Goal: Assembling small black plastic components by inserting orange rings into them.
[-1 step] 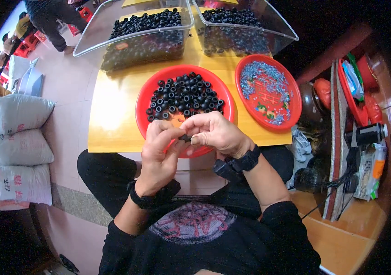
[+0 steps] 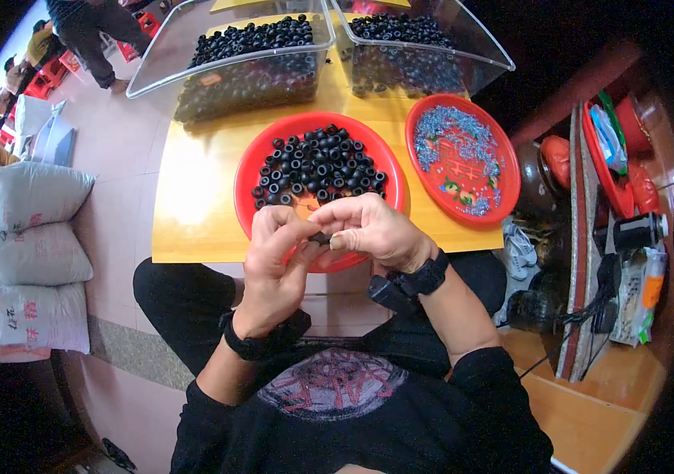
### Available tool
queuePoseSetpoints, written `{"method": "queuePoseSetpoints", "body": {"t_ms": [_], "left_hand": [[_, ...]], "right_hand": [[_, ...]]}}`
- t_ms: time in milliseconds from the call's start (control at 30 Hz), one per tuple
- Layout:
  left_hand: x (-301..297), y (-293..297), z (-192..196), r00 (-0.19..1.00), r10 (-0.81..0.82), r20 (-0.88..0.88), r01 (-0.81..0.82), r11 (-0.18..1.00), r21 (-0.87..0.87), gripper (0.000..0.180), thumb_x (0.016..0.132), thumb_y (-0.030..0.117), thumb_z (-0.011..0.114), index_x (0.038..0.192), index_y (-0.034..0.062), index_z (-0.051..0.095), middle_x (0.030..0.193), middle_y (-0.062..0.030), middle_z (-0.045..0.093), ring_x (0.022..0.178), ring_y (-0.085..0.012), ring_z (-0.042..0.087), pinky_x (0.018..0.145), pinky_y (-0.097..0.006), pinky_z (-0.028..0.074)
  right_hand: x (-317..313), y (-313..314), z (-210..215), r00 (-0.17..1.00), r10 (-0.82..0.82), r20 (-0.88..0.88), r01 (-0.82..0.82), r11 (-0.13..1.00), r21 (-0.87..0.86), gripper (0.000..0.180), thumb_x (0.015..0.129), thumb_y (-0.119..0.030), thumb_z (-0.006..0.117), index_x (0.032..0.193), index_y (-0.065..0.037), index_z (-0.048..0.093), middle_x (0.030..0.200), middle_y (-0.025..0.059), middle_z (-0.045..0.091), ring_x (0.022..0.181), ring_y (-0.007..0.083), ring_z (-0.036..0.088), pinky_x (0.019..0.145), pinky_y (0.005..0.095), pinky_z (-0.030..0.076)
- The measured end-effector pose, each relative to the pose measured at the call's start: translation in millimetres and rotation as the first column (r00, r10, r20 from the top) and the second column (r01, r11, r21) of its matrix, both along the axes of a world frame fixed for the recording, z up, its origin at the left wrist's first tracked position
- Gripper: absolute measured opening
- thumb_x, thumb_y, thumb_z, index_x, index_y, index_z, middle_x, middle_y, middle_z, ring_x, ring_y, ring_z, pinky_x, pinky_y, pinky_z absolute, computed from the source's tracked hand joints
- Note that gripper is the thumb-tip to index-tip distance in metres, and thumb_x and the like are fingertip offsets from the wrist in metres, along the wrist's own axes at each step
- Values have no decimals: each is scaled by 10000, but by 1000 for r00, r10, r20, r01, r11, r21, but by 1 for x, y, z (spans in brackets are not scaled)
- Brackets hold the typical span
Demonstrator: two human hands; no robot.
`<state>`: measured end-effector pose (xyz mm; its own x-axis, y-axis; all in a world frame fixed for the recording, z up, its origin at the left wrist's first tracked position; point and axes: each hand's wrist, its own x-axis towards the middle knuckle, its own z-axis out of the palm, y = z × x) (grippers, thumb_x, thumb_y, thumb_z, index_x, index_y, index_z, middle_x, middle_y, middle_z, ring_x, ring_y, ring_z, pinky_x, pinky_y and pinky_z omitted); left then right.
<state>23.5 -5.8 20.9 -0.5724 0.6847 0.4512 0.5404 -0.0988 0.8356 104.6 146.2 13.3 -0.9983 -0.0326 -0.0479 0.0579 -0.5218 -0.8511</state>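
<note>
Because a dropped piece would probably land in the round red tray [image 2: 243,178], the left hand [image 2: 271,257] and right hand [image 2: 382,233] pinch a small black piece [image 2: 320,238] between their fingers above it.

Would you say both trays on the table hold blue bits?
No, the right tray holds the blue bits, while the left tray holds black beads.

On the table [image 2: 226,150], near its front edge, lies a plate [image 2: 244,162] with rings [image 2: 317,162] in it. Just beside, on the right, lies a second plate [image 2: 514,178], which holds small pieces [image 2: 444,126]. Behind stand the left bin [image 2: 234,71] and the right bin [image 2: 432,63], both containing rings. Left of the table, sacks [image 2: 37,253] are stacked.
</note>
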Motion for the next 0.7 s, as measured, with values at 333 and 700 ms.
{"method": "queuePoseSetpoints", "body": {"t_ms": [333,700], "left_hand": [[-9,3,-10,990,-53,-133,47,998,-49,275,647,-66,614,914,-6,582,878,-93,457,827,-197,461,737,-272,385],[4,26,-14,891,-156,427,169,986,9,261,826,122,569,1024,-47,555,885,-87,595,819,-133,554,726,-249,442]], "right_hand": [[-2,-2,-2,999,8,-53,-5,999,47,360,797,-128,605,1084,76,528,1021,124,580,940,176,560,802,303,482],[-3,-9,-7,996,-65,-57,78,959,272,192,797,25,481,931,55,615,882,66,619,823,111,557,732,235,447]]}}
